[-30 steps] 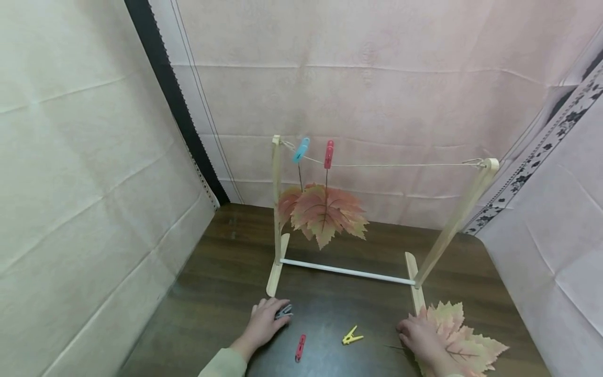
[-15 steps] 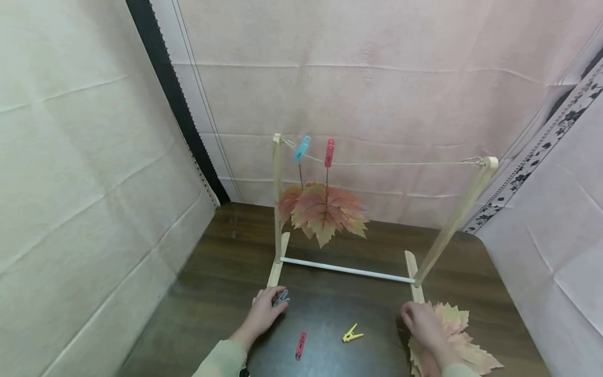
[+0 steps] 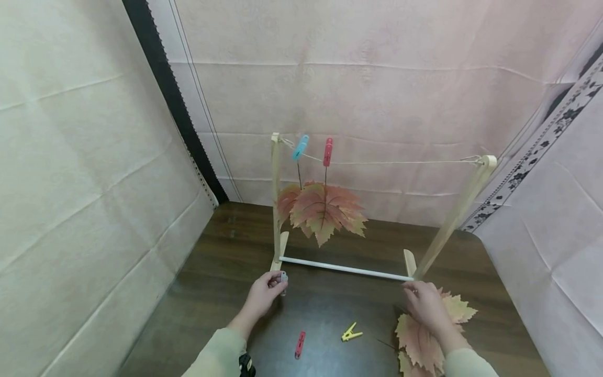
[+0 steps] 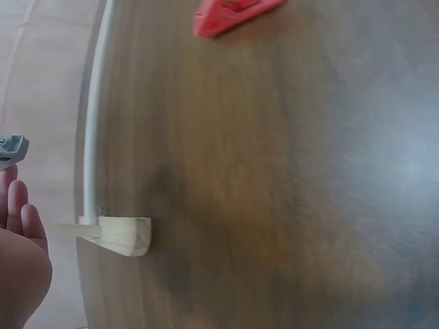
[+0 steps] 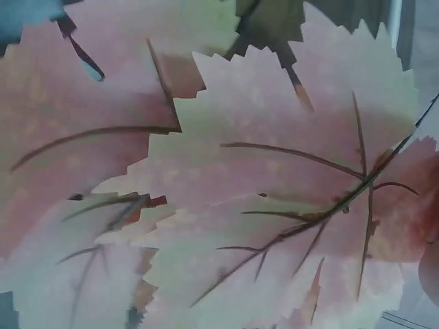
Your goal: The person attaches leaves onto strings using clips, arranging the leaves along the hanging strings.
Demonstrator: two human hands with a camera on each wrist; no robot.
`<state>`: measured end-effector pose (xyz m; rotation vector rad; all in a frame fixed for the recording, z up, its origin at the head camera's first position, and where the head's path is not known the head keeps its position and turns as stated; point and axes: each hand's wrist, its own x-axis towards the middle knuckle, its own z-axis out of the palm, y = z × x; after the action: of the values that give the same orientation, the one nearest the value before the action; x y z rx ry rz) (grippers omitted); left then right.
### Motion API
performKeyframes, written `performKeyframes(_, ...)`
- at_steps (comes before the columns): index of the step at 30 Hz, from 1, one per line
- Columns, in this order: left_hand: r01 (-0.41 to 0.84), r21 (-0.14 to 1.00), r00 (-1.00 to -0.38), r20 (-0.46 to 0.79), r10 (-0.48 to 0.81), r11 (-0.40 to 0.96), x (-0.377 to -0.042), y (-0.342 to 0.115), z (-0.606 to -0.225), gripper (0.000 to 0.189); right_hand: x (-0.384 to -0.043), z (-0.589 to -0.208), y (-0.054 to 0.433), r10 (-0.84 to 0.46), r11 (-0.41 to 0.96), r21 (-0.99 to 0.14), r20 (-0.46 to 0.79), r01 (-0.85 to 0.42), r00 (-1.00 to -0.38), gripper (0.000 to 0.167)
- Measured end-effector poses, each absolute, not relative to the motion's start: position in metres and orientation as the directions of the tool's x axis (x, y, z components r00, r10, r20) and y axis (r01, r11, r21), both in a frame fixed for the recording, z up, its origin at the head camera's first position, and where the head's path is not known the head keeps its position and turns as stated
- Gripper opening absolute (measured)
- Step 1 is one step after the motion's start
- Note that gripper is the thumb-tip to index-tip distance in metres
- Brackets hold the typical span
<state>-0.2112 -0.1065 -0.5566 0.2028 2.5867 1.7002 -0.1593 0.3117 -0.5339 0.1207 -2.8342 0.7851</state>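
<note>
My left hand [image 3: 262,297] pinches a grey clothespin [image 3: 284,283] near the rack's left foot. In the left wrist view the clothespin [image 4: 12,149] stands at the fingertips. My right hand [image 3: 427,306] has its thumb and finger pinched together by the rack's right foot and holds an artificial maple leaf [image 3: 458,309] at its stem. That leaf [image 5: 302,178] fills much of the right wrist view, its stem running up toward the hand at the right edge. Other pink and yellow leaves [image 3: 419,343] lie below on the table, partly covered by the hand and arm.
A wooden rack with a white crossbar [image 3: 346,269] carries a string [image 3: 400,163]. A blue clothespin [image 3: 300,147] and a red clothespin [image 3: 327,152] hold hanging leaves [image 3: 327,212]. Another red clothespin [image 3: 300,345] and a yellow clothespin [image 3: 351,332] lie on the table [image 3: 226,309].
Both hands have moved forward toward the rack. The left hand has raised and turned the grey clothespin upright; the right hand has lifted a leaf, uncovering more leaves beneath.
</note>
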Motion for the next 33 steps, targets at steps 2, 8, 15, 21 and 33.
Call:
performKeyframes(2,0.090,0.928,-0.991,0.047,0.124,0.362,-0.213,-0.106,-0.553,0.035,-0.160,-0.527,0.311,-0.011,0.854,-0.506,0.208,-0.117,-0.978,0.015)
performKeyframes(8,0.078,0.949,-0.995,0.055,0.083,0.305,-0.219,-0.104,-0.542,0.032,-0.164,-0.502,0.313,0.036,0.833,-0.545,0.231,-0.098,-0.972,0.021)
performKeyframes(15,0.116,0.952,-0.993,0.105,0.054,0.283,-0.223,-0.100,-0.516,0.030,-0.170,-0.484,0.315,0.080,0.811,-0.578,0.253,-0.084,-0.964,0.029)
performKeyframes(21,0.112,0.967,-0.994,0.110,0.019,0.230,-0.233,-0.097,-0.512,0.031,-0.169,-0.473,0.313,0.134,0.760,-0.649,0.183,-0.017,-0.974,0.036)
performKeyframes(33,0.224,0.950,-0.973,0.230,-0.006,0.216,-0.239,-0.089,-0.487,0.033,-0.177,-0.449,0.314,0.254,0.712,-0.700,0.185,0.054,-0.950,0.047)
